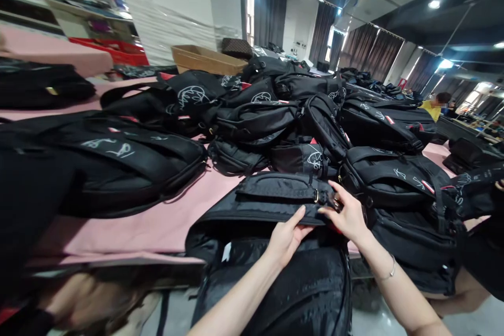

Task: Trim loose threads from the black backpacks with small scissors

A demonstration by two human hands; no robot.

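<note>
We have a black backpack at six o'clock, its upper part lying over the near edge of the pink desk. Our left hand pinches the bag's edge, thumb on top. Our right hand is at the corner, thumb and forefinger apart; we cannot tell whether its other fingers grip anything. More bags lie at twelve o'clock, a box at eleven.

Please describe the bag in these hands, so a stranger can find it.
Find the pink table cover. At its near edge, lower centre, a black bag reaches below it. Unlike its neighbours, it has the left hand and right hand on it.
</note>
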